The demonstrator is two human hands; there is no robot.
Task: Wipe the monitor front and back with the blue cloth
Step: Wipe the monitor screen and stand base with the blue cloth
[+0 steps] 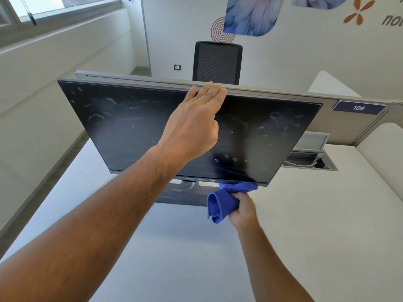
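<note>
A black monitor [130, 131] stands on the white desk, its dark screen facing me and covered with smudges and fingerprints. My left hand [194, 125] reaches across the screen, its fingers laid over the top edge of the monitor. Below the screen's lower right edge my right hand [243, 211] grips the bunched blue cloth [224, 200]. The cloth's upper end touches the bottom bezel. The monitor's stand base is partly visible under the screen, and its back is hidden.
The white desk [316, 225] stretches around the monitor. A grey partition [272, 90] with a "109" label runs behind it. An open cable hatch [309, 163] lies at right. A black office chair [217, 62] stands beyond the partition.
</note>
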